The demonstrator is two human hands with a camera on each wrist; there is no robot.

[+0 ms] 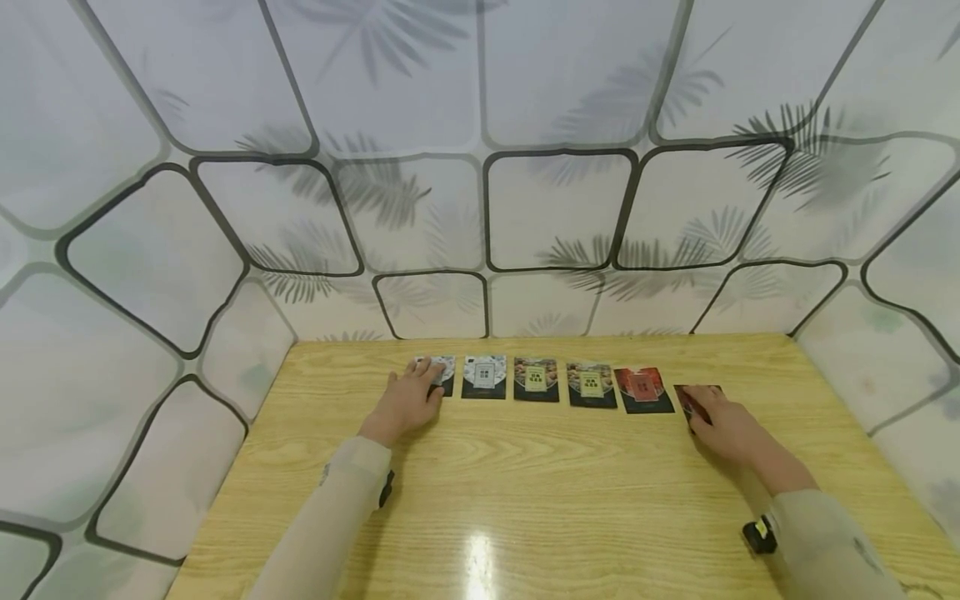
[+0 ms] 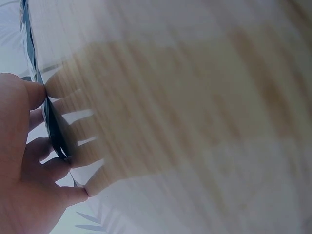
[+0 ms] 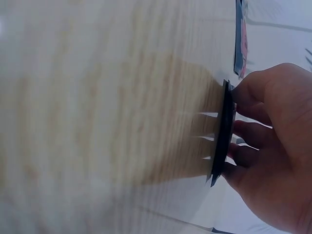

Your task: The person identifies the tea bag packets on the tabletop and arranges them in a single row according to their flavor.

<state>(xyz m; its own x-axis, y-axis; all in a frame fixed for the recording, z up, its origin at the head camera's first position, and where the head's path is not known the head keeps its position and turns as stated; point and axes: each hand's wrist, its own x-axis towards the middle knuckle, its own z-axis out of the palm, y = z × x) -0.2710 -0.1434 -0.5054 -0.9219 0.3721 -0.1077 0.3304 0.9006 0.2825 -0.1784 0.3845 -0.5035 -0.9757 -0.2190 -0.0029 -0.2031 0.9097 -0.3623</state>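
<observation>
Flat sachets lie in a row on the wooden table. My left hand (image 1: 408, 400) rests its spread fingers on the leftmost sachet (image 1: 448, 385), which is white and black and partly covered. Seen from the left wrist, the thumb touches this sachet's dark near edge (image 2: 56, 131), and the little finger reaches the table beside it. At the row's right end, my right hand (image 1: 727, 425) arches over a dark sachet (image 1: 682, 395) and covers most of it. In the right wrist view its thumb and fingertips rest on that sachet (image 3: 224, 131).
Between my hands lie another white and black sachet (image 1: 484, 377), two with food pictures and green labels (image 1: 536, 380) (image 1: 592, 385), and a red and black one (image 1: 644, 390). Patterned white walls (image 1: 555, 217) enclose the wooden table (image 1: 510, 475) at the back and sides.
</observation>
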